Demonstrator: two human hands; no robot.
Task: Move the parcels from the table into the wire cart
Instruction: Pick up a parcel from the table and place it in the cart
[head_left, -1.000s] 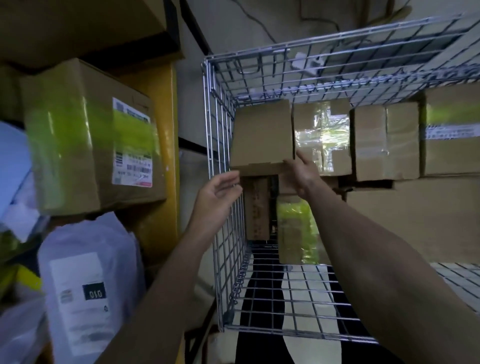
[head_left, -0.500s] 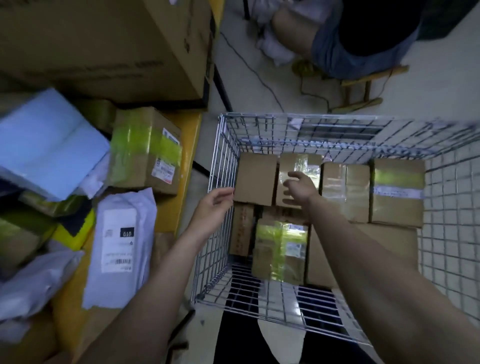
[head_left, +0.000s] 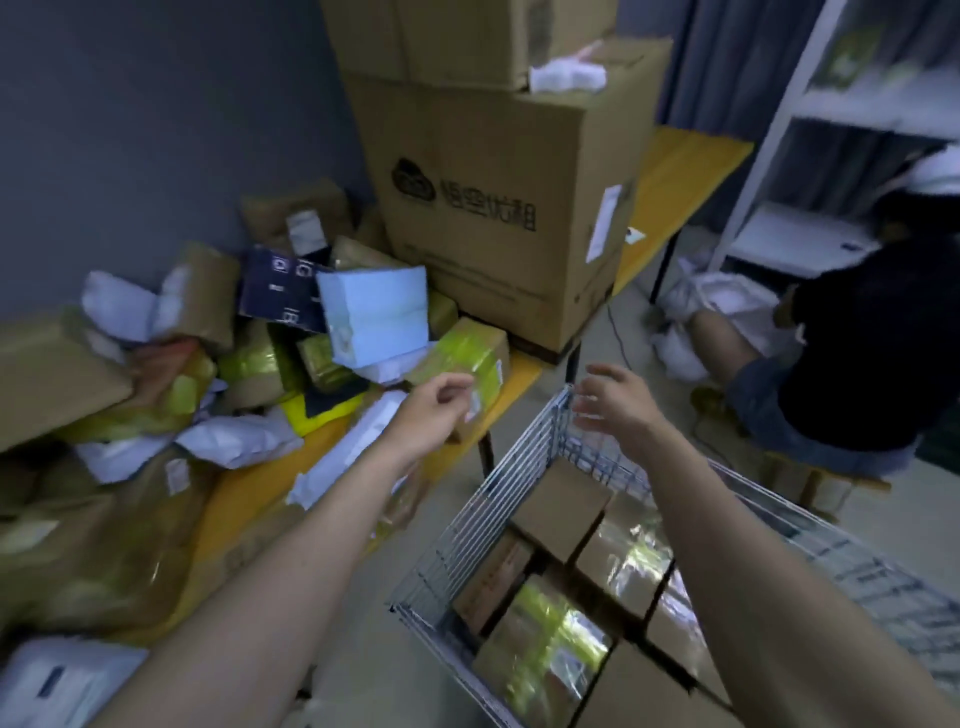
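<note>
Since half a second ago we have drawn both hands out of the silver wire cart (head_left: 519, 457); left hand (head_left: 434, 413), loosely curled and empty, nears the green-taped cardboard parcel (head_left: 467, 353) on the yellow worktop (head_left: 519, 371), right hand (head_left: 615, 400) released above the rim.

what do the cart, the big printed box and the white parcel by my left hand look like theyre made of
Cart: thin metal wire, shiny silver grid, probably plated steel. Big printed box: matte brown corrugated cardboard, with folded edges, black print and a paper label. White parcel: seems a soft plastic mailer, smooth and wrinkled; blur leaves that open.
</note>
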